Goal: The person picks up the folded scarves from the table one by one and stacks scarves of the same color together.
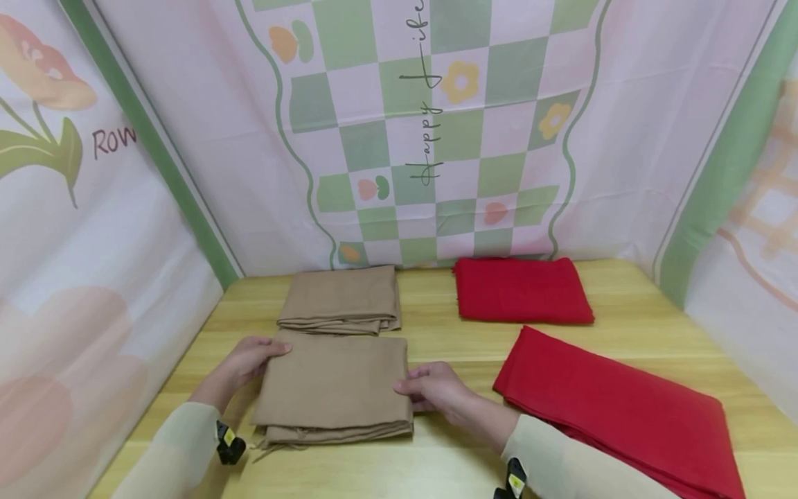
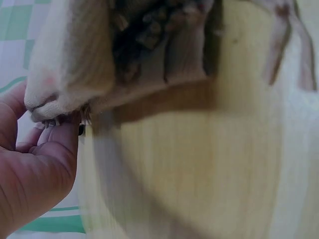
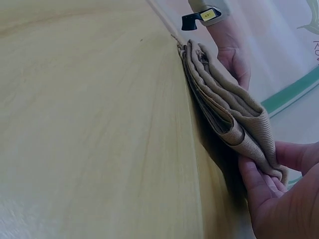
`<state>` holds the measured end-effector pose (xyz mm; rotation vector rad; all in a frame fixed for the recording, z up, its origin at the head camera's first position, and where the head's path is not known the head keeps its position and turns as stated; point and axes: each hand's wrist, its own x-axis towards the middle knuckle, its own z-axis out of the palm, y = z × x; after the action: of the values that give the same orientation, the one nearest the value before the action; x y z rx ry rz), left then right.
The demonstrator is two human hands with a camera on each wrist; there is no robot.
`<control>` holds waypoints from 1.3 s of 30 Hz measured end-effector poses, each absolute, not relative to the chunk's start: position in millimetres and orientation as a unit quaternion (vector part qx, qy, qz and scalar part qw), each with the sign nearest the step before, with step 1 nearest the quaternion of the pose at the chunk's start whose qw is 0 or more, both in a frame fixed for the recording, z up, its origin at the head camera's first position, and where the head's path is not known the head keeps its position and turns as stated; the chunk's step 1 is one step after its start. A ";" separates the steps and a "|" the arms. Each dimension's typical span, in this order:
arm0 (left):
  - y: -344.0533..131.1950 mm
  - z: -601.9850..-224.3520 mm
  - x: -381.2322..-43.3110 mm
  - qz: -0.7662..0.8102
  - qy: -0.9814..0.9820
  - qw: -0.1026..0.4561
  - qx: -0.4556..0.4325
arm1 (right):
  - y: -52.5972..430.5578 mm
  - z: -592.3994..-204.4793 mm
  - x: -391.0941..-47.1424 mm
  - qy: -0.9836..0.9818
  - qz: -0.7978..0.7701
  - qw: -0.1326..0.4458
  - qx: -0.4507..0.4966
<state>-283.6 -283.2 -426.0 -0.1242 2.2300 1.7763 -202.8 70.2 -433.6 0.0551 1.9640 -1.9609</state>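
Note:
A folded tan cloth (image 1: 333, 381) lies between my two hands at the front of the table, its layered edge toward me and loose threads at its near left corner. My left hand (image 1: 252, 358) grips its left side, thumb on top and fingers beneath. On the opposite side my right hand (image 1: 436, 391) pinches the edge the same way. The right wrist view shows the cloth's (image 3: 224, 102) stacked folds, with thumb above and fingers under. In the left wrist view the cloth's corner (image 2: 70, 59) sits between thumb and fingers.
Just behind is a second folded tan cloth (image 1: 339, 298). A folded red cloth (image 1: 524, 291) lies at the back right, and a larger red cloth (image 1: 623, 409) lies by my right forearm. Printed curtains (image 1: 206, 138) enclose the wooden table (image 1: 430, 298) at back and sides.

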 end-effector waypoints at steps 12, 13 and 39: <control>-285.0 -430.1 -283.4 0.591 0.791 0.152 -0.037 | 72.6 -434.7 -202.1 0.699 -0.690 0.186 0.019; -284.3 -429.8 -283.3 0.590 0.792 0.150 -0.041 | 72.8 -434.4 -202.1 0.698 -0.691 0.186 0.019; -294.9 -424.7 -280.0 0.586 0.795 0.157 -0.025 | 94.5 -428.3 -204.6 0.674 -0.696 0.246 -0.033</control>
<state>-280.0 -294.9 -424.7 -0.0704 2.2739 1.6769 -204.6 94.5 -428.3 -0.0893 1.8389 -1.8995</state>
